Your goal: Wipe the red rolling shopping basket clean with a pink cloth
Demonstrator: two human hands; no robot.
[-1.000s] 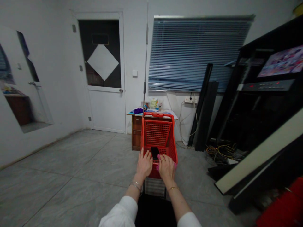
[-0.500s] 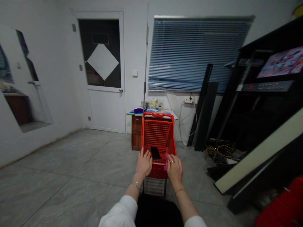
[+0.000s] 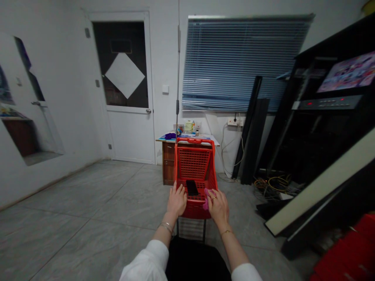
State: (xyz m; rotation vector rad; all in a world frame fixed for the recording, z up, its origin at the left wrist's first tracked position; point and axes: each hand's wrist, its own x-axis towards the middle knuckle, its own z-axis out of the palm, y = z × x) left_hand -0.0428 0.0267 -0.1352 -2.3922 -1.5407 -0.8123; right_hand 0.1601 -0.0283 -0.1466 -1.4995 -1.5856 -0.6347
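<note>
A small red shopping cart point(image 3: 193, 164) stands in front of me on the tiled floor. My left hand point(image 3: 177, 201) rests on the near left rim of the cart, fingers curled over it. My right hand point(image 3: 218, 206) lies on the near right rim and presses a pink cloth point(image 3: 206, 198) against it. A black phone point(image 3: 191, 187) lies on the cart's top ledge between my hands.
A wooden desk point(image 3: 169, 160) with bottles and clutter stands beyond the cart, under closed blinds point(image 3: 237, 64). A white door point(image 3: 125, 89) is at the back left. Black shelving with a screen point(image 3: 331, 117), leaning boards and loose cables point(image 3: 272, 183) fill the right.
My right hand has slid from the middle of the cart's near rim to its right side, taking the pink cloth with it. My left hand has stayed on the rim.
</note>
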